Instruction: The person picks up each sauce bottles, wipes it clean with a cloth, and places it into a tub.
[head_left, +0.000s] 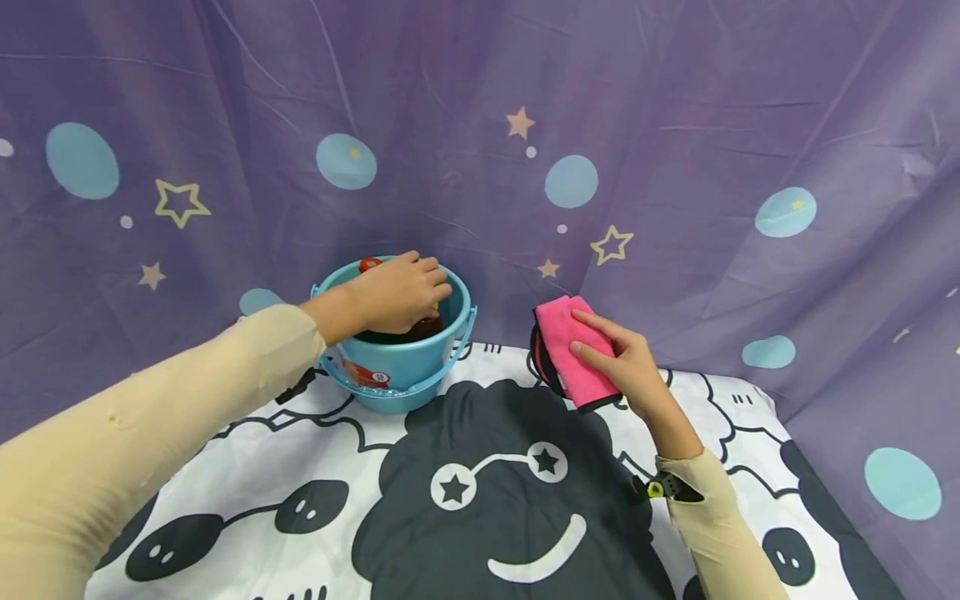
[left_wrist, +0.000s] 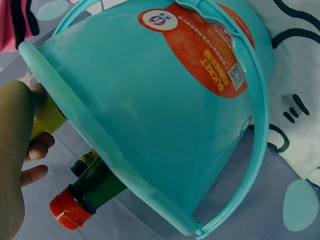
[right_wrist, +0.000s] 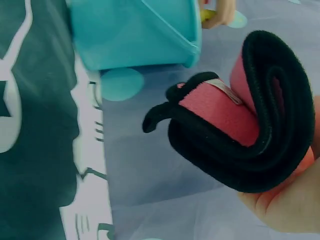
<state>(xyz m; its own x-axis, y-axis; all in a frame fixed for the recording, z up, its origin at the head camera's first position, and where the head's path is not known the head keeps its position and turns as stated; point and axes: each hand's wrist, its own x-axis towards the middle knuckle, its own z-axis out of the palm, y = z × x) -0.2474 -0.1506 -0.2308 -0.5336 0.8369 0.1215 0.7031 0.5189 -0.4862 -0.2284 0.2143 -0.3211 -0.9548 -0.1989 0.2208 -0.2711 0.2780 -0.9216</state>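
Observation:
My left hand reaches over the rim of a light blue bucket, fingers pointing down. In the left wrist view, those fingers close around a yellow cap-like top; the rest of that item is hidden inside the bucket. Beside it, a dark green bottle with a red cap sticks out past the rim. My right hand grips a folded pink cloth with black edging, raised to the right of the bucket. The right wrist view shows the cloth's layered folds end-on.
The bucket stands on a white bedspread with dark cartoon sheep, close to a purple curtain with stars and blue dots. A small black-topped item shows next to the green bottle. The bucket's blue handle hangs down its side.

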